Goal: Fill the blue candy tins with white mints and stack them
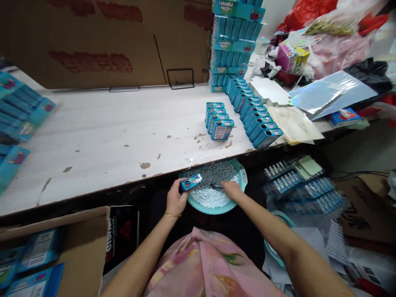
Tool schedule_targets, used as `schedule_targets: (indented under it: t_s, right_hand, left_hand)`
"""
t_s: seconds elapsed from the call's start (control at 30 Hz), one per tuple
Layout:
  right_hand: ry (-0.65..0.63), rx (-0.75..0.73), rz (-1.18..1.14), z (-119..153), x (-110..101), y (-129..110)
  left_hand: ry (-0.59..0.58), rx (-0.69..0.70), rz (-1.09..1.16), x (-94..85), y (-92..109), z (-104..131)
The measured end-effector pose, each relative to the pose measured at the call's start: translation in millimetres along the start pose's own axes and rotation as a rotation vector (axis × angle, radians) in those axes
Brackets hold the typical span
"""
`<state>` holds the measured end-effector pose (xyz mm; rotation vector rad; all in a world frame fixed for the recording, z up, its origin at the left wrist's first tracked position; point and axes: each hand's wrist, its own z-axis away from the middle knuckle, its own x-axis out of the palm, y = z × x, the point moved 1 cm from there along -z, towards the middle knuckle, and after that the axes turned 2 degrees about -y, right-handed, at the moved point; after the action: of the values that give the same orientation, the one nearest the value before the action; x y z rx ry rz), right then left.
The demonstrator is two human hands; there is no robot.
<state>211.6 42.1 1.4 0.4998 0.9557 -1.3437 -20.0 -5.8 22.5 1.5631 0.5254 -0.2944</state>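
Observation:
A small blue tin (pixel 191 182) with white pieces at its right end is held by my left hand (pixel 177 198), over the left rim of a teal basin. The basin (pixel 216 209) is full of small white pieces (pixel 213 197), shaded grey toward the back. My right hand (pixel 232 190) is at the basin's right side, its fingers closed round the handle of a dark scoop (pixel 216 186) that rests among the pieces. On the white table above the basin stand several blue tins (pixel 222 130) in a short row, with a longer row of tins (pixel 267 138) to their right.
Stacked display boxes (pixel 229 44) rise at the table's back, beside a large cardboard panel (pixel 130 41). More blue boxes (pixel 24 107) lie at the left. An open carton (pixel 83 247) is at lower left. Trays of tins (pixel 315 194) and another basin (pixel 280 258) are at the right.

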Motion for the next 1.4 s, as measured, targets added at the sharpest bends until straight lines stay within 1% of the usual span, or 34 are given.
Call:
schedule_targets:
  t_s: [0.07, 0.1, 0.17, 0.23, 0.3, 0.37, 0.43, 0.5, 0.57, 0.63, 0.7, 0.8, 0.93, 1.0, 1.1, 1.17, 1.23, 1.33, 1.4]
  right_hand:
    - [0.010, -0.022, -0.077, -21, 21, -15]
    - [0.015, -0.028, -0.120, -28, 29, -21]
    - [0.029, -0.039, -0.210, -38, 37, -27]
    - [0.046, -0.056, -0.285, -40, 38, -22]
    - [0.074, -0.100, -0.376, -33, 31, -11]
    - [0.109, -0.171, -0.507, -20, 17, 0]
    - [0.141, -0.248, -0.628, -2, -2, 8]
    - [0.153, -0.304, -0.668, 17, -23, 10]
    - [0.160, -0.349, -0.643, 36, -46, 6]
    - [0.172, -0.386, -0.563, 51, -66, -2]
    - [0.177, -0.398, -0.417, 62, -84, -15]
    - [0.154, -0.331, -0.122, 76, -103, -37]
    - [0.114, -0.216, 0.214, 87, -116, -65]
    - [0.118, -0.211, 0.306, 89, -117, -76]
    - [0.133, -0.241, 0.376, 90, -117, -88]
    - [0.138, -0.259, 0.396, 91, -118, -90]
    - [0.152, -0.256, 0.395, 95, -119, -87]
    - [0.194, -0.212, 0.340, 102, -124, -71]
    - [0.240, -0.189, 0.264, 107, -126, -53]
  left_hand:
    - [0.031, -0.036, -0.008, -3.7, -2, 1]
    - [0.039, -0.048, -0.006, -5.6, -3, 1]
    - [0.053, -0.066, 0.001, -9.7, -5, 1]
    - [0.076, -0.077, 0.012, -13.6, -7, 2]
    - [0.110, -0.089, 0.019, -16.2, -9, 1]
    - [0.135, -0.100, 0.014, -17.1, -11, 0]
    - [0.144, -0.103, 0.006, -15.8, -12, -1]
    - [0.136, -0.093, -0.003, -12.6, -9, -2]
    - [0.109, -0.077, -0.013, -7.2, -4, -2]
    - [0.069, -0.053, -0.027, 0.0, 2, -1]
    - [0.031, -0.022, -0.044, 7.7, 8, 0]
    - [-0.009, 0.009, -0.067, 16.8, 15, 2]
    - [-0.034, 0.043, -0.073, 21.2, 18, 6]
    - [-0.035, 0.058, -0.080, 21.9, 17, 7]
    - [-0.028, 0.063, -0.084, 23.1, 16, 8]
    - [-0.031, 0.066, -0.081, 23.3, 16, 8]
    - [-0.032, 0.078, -0.086, 21.7, 17, 8]
    - [-0.029, 0.095, -0.068, 15.8, 17, 7]
    - [-0.029, 0.056, 0.021, 12.0, 13, 4]
